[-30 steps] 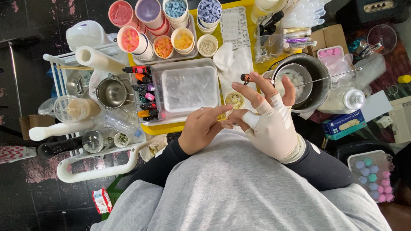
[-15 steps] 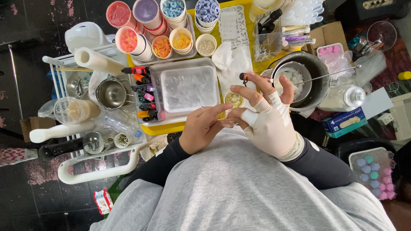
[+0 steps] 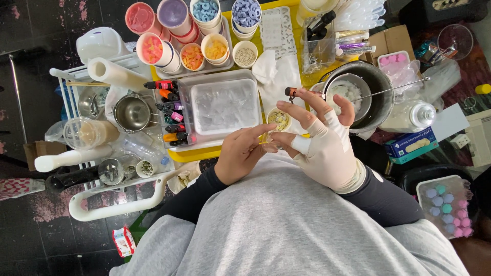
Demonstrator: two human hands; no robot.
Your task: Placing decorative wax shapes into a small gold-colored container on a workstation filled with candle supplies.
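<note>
My right hand [image 3: 327, 145] wears a pale, thin glove [image 3: 332, 158] over the palm and wrist, and its spread fingers point up toward the table. My bare left hand [image 3: 245, 153] meets it from the left. Its fingertips pinch the glove material at the right thumb, though the exact hold is small and hard to make out. Both hands hover over my grey-clad lap at the front edge of a yellow tray [image 3: 204, 152]. A small cup of yellowish bits [image 3: 279, 120] sits just above the fingertips.
A clear plastic box [image 3: 220, 107] lies on the tray beside small dye bottles [image 3: 171, 117]. Several cups of coloured pieces [image 3: 194, 30] stand behind. A metal pot with white flakes [image 3: 358, 94] is right of my hands, and a small steel pitcher [image 3: 132, 113] sits left.
The hands stay together in the same place. The right hand's fingers have shifted slightly while the left keeps pinching at the thumb.
</note>
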